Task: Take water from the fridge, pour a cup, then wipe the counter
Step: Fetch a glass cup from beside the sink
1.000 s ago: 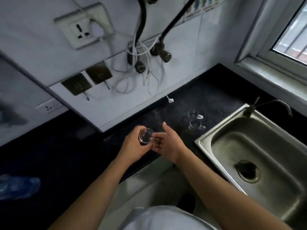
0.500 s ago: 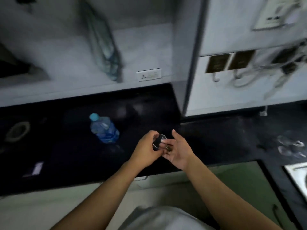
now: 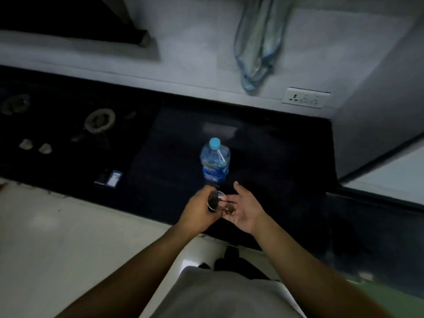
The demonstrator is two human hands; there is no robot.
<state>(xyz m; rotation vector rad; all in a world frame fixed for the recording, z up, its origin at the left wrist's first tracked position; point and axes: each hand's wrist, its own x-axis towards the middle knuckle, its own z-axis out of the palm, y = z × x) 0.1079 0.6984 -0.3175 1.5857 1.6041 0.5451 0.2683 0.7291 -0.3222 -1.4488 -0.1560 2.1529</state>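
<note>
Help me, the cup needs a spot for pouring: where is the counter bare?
Bare: the dark counter right of the water bottle, up to the wall corner. Crowded: the far left, by the stove burner and small box.

Dark counter (image 3: 275,157) with upright bottle (image 3: 215,162)

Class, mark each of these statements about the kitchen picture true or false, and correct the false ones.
1. The water bottle stands upright on the dark counter. True.
2. The bottle's cap is off. False: its light blue cap is on.
3. The left hand holds a small clear glass. True.
4. The right hand grips the bottle. False: it is open beside the glass, apart from the bottle.
5. A cloth hangs on the wall above the counter. True.
</note>
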